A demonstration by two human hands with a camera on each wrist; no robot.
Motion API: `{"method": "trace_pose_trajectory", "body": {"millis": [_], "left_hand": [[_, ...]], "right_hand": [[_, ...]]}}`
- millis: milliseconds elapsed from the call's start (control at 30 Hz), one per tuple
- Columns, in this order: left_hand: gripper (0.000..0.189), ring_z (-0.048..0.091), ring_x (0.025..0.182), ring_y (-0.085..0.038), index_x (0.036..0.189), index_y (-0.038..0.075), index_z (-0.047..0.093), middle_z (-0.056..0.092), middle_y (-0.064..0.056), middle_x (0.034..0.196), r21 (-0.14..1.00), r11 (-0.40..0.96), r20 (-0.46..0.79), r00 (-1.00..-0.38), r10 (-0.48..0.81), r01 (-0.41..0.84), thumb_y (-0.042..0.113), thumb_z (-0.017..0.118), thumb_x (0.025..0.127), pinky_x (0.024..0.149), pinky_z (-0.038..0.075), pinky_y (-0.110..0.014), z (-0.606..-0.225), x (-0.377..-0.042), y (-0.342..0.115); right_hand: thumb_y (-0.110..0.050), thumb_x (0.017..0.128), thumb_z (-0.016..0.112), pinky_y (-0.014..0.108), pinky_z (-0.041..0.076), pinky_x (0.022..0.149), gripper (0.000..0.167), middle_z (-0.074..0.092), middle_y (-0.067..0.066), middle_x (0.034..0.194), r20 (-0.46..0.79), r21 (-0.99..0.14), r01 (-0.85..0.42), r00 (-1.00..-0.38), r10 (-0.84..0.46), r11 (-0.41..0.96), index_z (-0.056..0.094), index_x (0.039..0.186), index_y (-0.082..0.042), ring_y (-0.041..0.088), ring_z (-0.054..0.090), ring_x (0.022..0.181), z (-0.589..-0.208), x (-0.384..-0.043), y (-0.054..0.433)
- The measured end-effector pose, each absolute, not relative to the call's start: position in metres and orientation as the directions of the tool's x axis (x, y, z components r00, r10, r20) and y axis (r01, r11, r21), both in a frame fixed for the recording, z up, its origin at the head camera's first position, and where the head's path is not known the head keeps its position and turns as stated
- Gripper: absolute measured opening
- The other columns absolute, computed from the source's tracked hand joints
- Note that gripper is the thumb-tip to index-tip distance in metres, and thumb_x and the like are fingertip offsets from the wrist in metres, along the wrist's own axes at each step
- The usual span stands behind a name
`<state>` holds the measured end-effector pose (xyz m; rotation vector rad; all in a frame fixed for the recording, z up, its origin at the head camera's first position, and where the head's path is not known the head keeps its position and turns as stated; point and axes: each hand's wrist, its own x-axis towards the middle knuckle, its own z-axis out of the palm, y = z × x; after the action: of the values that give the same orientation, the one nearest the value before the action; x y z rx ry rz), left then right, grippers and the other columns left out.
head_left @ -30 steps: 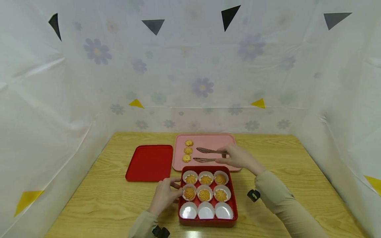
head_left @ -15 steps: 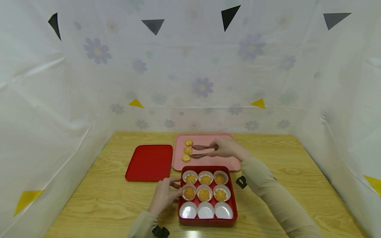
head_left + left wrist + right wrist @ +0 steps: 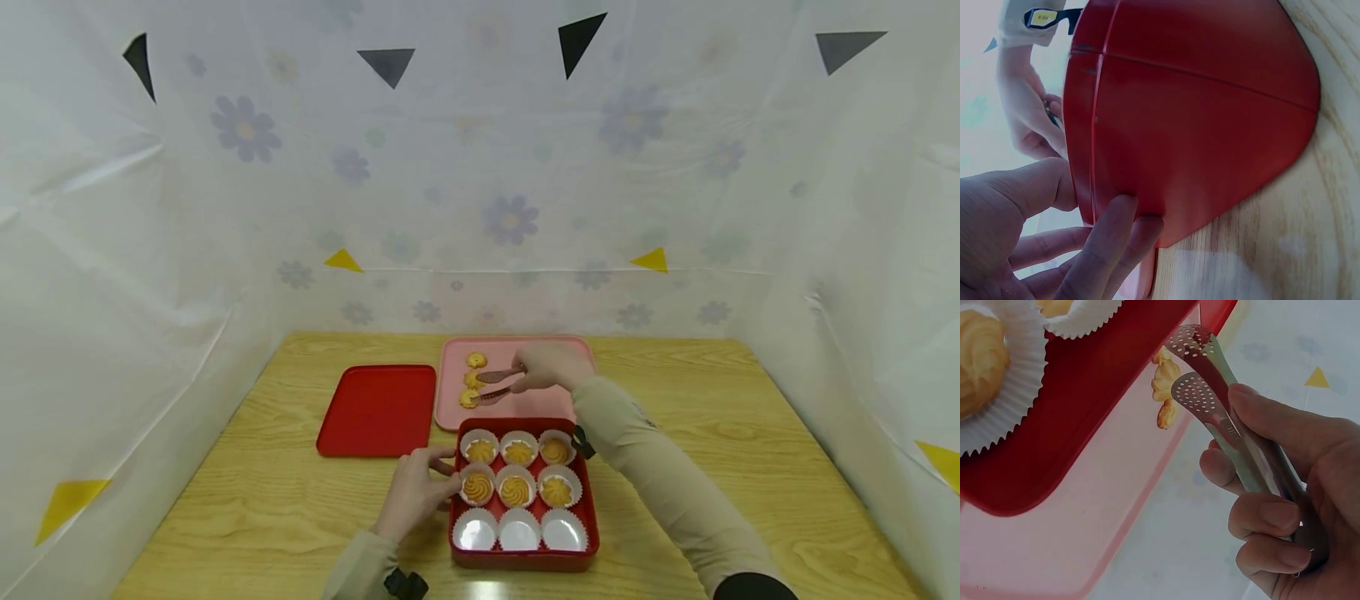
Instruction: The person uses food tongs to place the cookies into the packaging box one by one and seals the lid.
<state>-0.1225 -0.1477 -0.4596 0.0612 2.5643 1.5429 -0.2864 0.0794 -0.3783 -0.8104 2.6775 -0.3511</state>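
My right hand (image 3: 551, 367) holds metal tongs (image 3: 1235, 437) with perforated ends, reaching over the pink tray (image 3: 543, 407). The tongs' ends stand apart, close to the right side of the middle cookie (image 3: 472, 379) and the front cookie (image 3: 468, 398); contact is unclear. Behind these lies another golden cookie (image 3: 476, 360). My left hand (image 3: 416, 492) grips the left wall of the red box (image 3: 1197, 137), its thumb at the rim and fingertips against the outside. White paper cups fill the box. The two far rows hold cookies; the near row's cups (image 3: 519, 531) are bare.
A flat red square lid (image 3: 377, 411) lies left of the pink tray on the wooden table (image 3: 247, 508). The red box stands directly in front of the tray. A pale flowered sheet (image 3: 450, 183) surrounds the table at the back and sides.
My right hand has moved left across the pink tray, bringing the tongs up to the cookies. My left hand and the red box have stayed in place.
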Motion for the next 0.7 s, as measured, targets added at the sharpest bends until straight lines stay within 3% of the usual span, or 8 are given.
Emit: {"method": "trace_pose_trajectory", "body": {"millis": [167,300,400,700], "left_hand": [[0.044,0.073,0.066,-0.02,0.126,-0.008,0.064,0.073,-0.024,0.098,0.883,0.47,-0.089,-0.989,0.116,-0.024,0.006,0.075,0.085,0.055,0.063,-0.035,-0.461,-0.123,-0.147],[0.044,0.073,0.066,-0.021,0.126,-0.008,0.064,0.073,-0.024,0.099,0.883,0.468,-0.091,-0.989,0.116,-0.026,0.006,0.075,0.086,0.055,0.063,-0.035,-0.46,-0.122,-0.147],[0.044,0.073,0.067,-0.022,0.126,-0.008,0.064,0.073,-0.024,0.099,0.883,0.469,-0.094,-0.989,0.118,-0.027,0.006,0.075,0.086,0.054,0.063,-0.034,-0.461,-0.122,-0.146],[0.043,0.073,0.071,-0.022,0.126,-0.007,0.065,0.073,-0.024,0.101,0.884,0.467,-0.098,-0.987,0.124,-0.029,0.007,0.075,0.086,0.055,0.063,-0.033,-0.46,-0.123,-0.146]], "right_hand": [[-0.024,0.089,0.076,0.025,0.03,0.054,0.015,0.051,-0.005,0.064,-0.251,-0.324,-0.496,-0.776,-0.578,0.806,0.073,0.085,-0.01,0.01,0.033,0.056,-0.388,-0.293,0.072],[-0.021,0.09,0.075,0.025,0.034,0.057,0.012,0.069,0.007,0.078,-0.255,-0.356,-0.498,-0.762,-0.595,0.79,0.072,0.086,-0.01,0.01,0.036,0.058,-0.388,-0.293,0.07],[-0.02,0.091,0.075,0.025,0.037,0.058,0.011,0.074,0.014,0.088,-0.259,-0.375,-0.495,-0.755,-0.602,0.784,0.073,0.088,-0.009,0.011,0.039,0.06,-0.387,-0.292,0.069],[-0.022,0.091,0.075,0.025,0.042,0.06,0.011,0.076,0.012,0.094,-0.265,-0.361,-0.492,-0.761,-0.593,0.792,0.073,0.091,-0.011,0.011,0.048,0.064,-0.39,-0.293,0.066]]}}
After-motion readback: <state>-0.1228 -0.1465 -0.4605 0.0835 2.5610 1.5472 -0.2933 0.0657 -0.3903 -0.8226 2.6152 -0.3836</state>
